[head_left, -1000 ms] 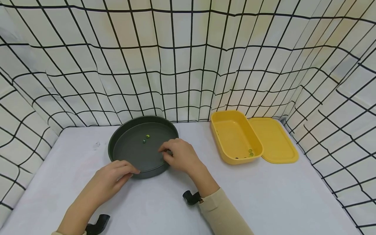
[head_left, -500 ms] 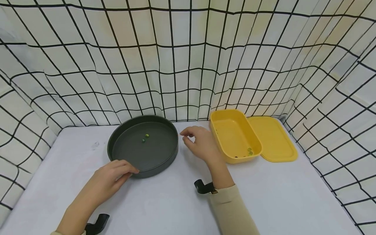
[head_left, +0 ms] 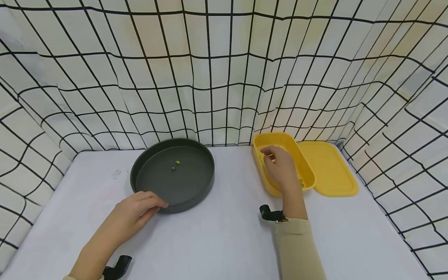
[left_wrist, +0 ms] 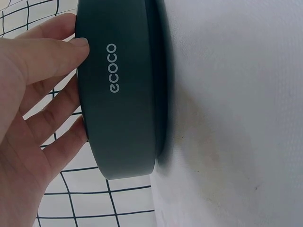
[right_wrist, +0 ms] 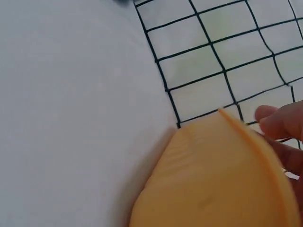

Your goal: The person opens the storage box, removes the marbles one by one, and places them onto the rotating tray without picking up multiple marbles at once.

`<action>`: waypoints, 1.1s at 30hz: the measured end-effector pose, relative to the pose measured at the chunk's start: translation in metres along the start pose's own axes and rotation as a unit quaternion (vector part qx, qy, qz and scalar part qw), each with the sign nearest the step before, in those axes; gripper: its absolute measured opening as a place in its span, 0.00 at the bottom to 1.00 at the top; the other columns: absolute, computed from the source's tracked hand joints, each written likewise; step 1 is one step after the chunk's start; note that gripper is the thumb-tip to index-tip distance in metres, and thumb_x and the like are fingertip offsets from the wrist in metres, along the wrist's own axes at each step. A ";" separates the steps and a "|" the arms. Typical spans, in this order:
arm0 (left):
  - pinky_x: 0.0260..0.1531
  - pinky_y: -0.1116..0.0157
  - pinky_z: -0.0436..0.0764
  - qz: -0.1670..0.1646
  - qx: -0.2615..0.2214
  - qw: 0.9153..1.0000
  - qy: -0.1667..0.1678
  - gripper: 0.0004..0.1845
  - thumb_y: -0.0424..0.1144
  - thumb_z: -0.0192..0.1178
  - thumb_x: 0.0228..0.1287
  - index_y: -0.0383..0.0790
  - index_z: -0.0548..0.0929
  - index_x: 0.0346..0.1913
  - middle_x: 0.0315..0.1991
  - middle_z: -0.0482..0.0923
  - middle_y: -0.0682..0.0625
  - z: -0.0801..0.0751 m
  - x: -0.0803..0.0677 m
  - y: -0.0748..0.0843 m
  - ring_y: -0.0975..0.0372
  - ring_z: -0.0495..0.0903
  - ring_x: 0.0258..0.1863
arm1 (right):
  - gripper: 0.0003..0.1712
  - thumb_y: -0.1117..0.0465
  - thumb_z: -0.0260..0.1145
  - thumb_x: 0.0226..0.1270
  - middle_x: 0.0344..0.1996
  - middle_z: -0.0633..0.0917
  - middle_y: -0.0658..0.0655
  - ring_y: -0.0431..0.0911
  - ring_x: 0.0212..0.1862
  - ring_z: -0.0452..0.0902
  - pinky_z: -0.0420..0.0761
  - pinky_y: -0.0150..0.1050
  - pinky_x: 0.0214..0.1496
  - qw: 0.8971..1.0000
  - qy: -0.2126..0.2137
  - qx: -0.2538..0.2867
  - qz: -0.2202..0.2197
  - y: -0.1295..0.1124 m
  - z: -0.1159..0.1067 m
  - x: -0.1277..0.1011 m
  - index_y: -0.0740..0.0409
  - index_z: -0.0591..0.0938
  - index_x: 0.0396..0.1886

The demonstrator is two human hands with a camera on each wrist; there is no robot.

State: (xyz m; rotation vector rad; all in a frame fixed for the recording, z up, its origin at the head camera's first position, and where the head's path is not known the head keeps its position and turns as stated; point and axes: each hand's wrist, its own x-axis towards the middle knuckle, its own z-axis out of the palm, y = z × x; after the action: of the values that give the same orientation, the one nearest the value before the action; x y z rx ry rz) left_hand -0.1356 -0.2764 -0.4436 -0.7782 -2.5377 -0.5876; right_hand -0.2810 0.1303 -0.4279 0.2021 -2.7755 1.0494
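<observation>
A dark round tray point(head_left: 139, 173) lies on the white table and holds two small marbles point(head_left: 175, 165). My left hand point(head_left: 143, 206) rests flat on the table, with its straight fingers and thumb against the tray's near outer wall point(left_wrist: 123, 94). My right hand point(head_left: 268, 152) hovers over the open yellow box point(head_left: 292, 139) with thumb and fingertips pinched together, apparently on a small marble hidden between them. In the right wrist view the fingertips point(right_wrist: 277, 120) show just past the box's rim point(right_wrist: 213, 179). A few marbles point(head_left: 301, 182) lie at the box's near end.
The yellow lid point(head_left: 329, 167) lies flat right of the box. Checked cloth walls point(head_left: 224, 77) close the table point(head_left: 227, 233) at the back and both sides. Bare tabletop stretches between tray and box and along the front.
My right hand has left the tray's near right rim, fingers pinched, and travelled right until it hangs over the yellow box. The left hand and the tray have stayed still.
</observation>
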 end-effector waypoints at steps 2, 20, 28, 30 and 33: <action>0.44 0.80 0.75 -0.001 0.001 1.000 0.000 0.24 0.21 0.73 0.45 0.57 0.88 0.37 0.39 0.82 0.69 -0.001 0.000 0.001 0.71 0.80 0.39 | 0.16 0.60 0.55 0.75 0.52 0.83 0.53 0.51 0.53 0.77 0.79 0.49 0.59 0.999 -0.029 -0.006 0.021 0.007 0.001 0.000 0.50 0.82 0.57; 0.45 0.81 0.74 0.000 -0.005 1.000 0.004 0.22 0.22 0.71 0.47 0.55 0.88 0.38 0.39 0.82 0.69 0.001 -0.002 -0.001 0.71 0.79 0.40 | 0.28 0.67 0.55 0.73 0.63 0.79 0.61 0.57 0.66 0.72 0.69 0.56 0.71 0.984 -0.162 -0.061 0.052 0.025 0.012 0.002 0.51 0.72 0.71; 0.44 0.82 0.73 -0.001 -0.012 1.000 0.003 0.22 0.21 0.71 0.47 0.55 0.88 0.38 0.38 0.81 0.69 0.001 -0.001 -0.001 0.72 0.79 0.38 | 0.25 0.67 0.56 0.72 0.57 0.82 0.58 0.55 0.59 0.75 0.73 0.53 0.68 0.985 -0.155 -0.054 0.049 0.029 0.014 0.003 0.53 0.75 0.67; 0.44 0.82 0.73 -0.001 -0.013 1.000 0.003 0.23 0.21 0.71 0.47 0.55 0.88 0.38 0.38 0.81 0.69 0.001 0.000 0.000 0.72 0.79 0.38 | 0.24 0.67 0.56 0.72 0.54 0.82 0.57 0.54 0.55 0.75 0.74 0.52 0.66 0.985 -0.153 -0.053 0.050 0.030 0.015 0.003 0.54 0.76 0.66; 0.44 0.82 0.73 -0.001 -0.016 1.000 0.002 0.23 0.21 0.71 0.47 0.55 0.88 0.39 0.38 0.81 0.68 0.001 0.001 0.000 0.71 0.79 0.37 | 0.23 0.66 0.56 0.73 0.50 0.81 0.58 0.53 0.51 0.74 0.75 0.50 0.62 0.986 -0.148 -0.061 0.048 0.030 0.015 0.003 0.54 0.77 0.65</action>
State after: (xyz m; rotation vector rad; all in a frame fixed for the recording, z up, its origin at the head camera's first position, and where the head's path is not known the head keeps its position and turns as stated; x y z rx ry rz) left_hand -0.1364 -0.2759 -0.4438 -0.7859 -2.5311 -0.6299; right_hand -0.2916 0.1426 -0.4573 0.2262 -3.1341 0.9342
